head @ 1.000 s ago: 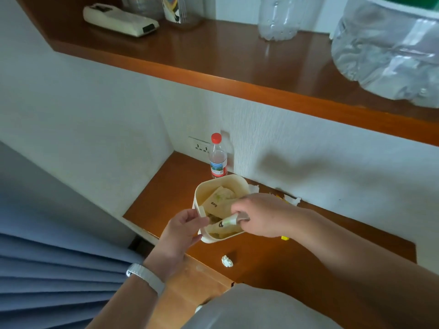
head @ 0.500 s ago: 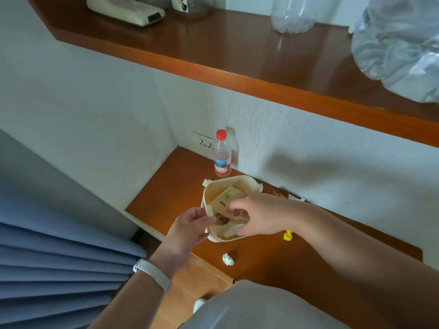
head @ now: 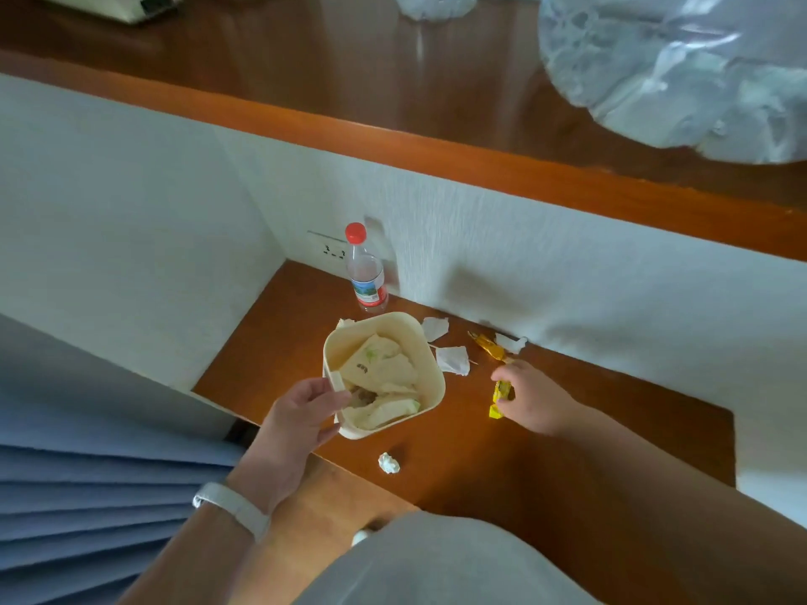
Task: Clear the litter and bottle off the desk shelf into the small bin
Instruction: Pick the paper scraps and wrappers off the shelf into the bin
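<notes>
Wooden desk shelf (head: 567, 438): right hand (head: 530, 397) pinches the yellow foil wrapper (head: 499, 397), the left-hand-gripped (head: 301, 419) cream plastic bin (head: 430, 364) at nine o'clock.

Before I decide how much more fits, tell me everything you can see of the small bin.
The small bin is a cream, plastic-looking tub with rounded corners and an open top, standing upright on the lower wooden shelf. It looks well filled with pale crumpled paper and wrappers. The left hand holds its near rim at a small tab. The red-capped bottle stands just behind it, and white paper scraps lie by its right side.
</notes>
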